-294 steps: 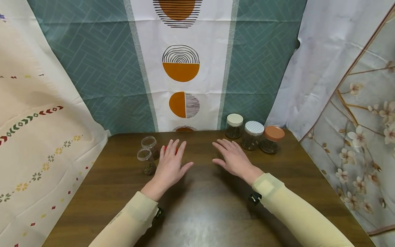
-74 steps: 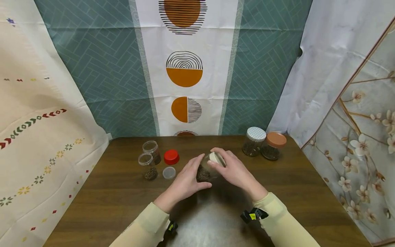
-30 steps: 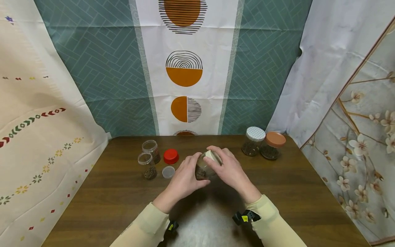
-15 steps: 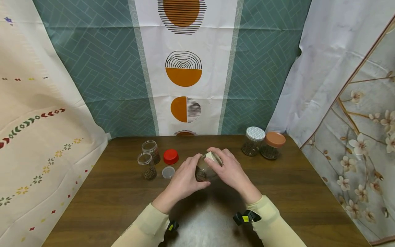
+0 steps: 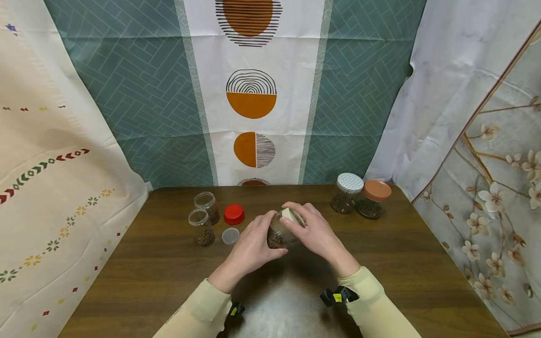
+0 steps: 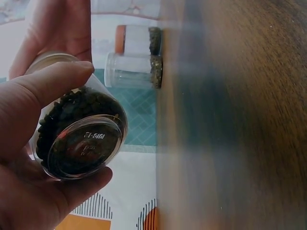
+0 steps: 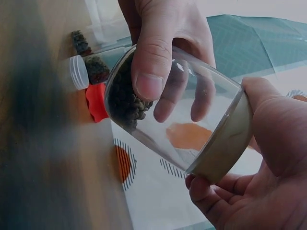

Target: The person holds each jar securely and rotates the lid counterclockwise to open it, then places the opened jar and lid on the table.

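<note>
A clear jar (image 5: 276, 238) with dark granules in its base is held tilted above the middle of the table, its cream lid (image 5: 289, 214) towards the upper right. My left hand (image 5: 250, 249) grips the jar's body, thumb on the near side and fingers beyond. With fingers and thumb on opposite edges, my right hand (image 5: 316, 233) holds the lid (image 7: 225, 139). In the right wrist view the lid sits on the jar's mouth; I cannot tell how tightly. The granules (image 7: 127, 98) lie to one side of the base.
Two uncovered jars, the front one (image 5: 202, 230) and rear one (image 5: 208, 204), stand on the left. Beside them lie a red cap (image 5: 234, 214) and a small translucent lid (image 5: 230, 236). A patterned-lid jar (image 5: 347, 192) and an orange-lid jar (image 5: 373, 199) stand at back right. Cloth hangs behind.
Earlier both hands were empty and the cream-lidded jar stood at the back right. Now both hands hold it mid-table. Over the last half second hands and jar are nearly still.
</note>
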`<state>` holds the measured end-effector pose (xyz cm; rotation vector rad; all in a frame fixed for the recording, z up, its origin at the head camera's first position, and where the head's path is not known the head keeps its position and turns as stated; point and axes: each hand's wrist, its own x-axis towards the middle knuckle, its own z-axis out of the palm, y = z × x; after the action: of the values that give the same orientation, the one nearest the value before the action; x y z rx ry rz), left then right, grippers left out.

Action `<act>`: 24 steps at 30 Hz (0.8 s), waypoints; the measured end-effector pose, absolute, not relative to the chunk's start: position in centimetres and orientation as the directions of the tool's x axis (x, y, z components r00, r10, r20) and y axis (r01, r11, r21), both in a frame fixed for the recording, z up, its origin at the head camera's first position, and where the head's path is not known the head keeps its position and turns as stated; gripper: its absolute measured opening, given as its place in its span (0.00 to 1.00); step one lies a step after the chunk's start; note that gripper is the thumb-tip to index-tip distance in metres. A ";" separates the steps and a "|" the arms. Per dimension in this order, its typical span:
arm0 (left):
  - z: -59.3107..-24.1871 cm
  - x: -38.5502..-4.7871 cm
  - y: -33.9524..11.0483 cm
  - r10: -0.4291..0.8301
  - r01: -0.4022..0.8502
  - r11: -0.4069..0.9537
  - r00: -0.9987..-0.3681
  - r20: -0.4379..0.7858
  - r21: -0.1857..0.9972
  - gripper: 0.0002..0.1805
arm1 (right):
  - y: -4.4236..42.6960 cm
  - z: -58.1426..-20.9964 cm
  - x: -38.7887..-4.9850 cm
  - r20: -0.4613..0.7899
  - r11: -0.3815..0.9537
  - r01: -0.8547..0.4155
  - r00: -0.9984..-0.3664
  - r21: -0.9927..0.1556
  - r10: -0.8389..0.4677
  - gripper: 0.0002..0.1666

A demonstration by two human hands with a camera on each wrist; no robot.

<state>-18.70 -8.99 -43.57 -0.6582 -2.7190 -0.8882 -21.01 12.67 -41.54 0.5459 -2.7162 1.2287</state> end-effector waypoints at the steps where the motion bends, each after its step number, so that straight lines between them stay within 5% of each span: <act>1: -43.6 -18.7 -9.0 0.349 0.472 0.721 -0.880 0.323 0.508 0.54 | 12.7 -41.5 -21.0 0.243 0.605 -0.366 -0.929 -0.706 -0.279 0.28; 24: -43.6 -18.8 -9.3 0.362 0.464 0.712 -0.886 0.292 0.527 0.54 | 12.9 -41.5 -21.2 0.213 0.595 -0.369 -0.924 -0.714 -0.318 0.27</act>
<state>-18.83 -9.26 -43.62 -0.6684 -2.7500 -0.9134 -21.16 12.92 -41.53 0.5931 -2.7489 1.2523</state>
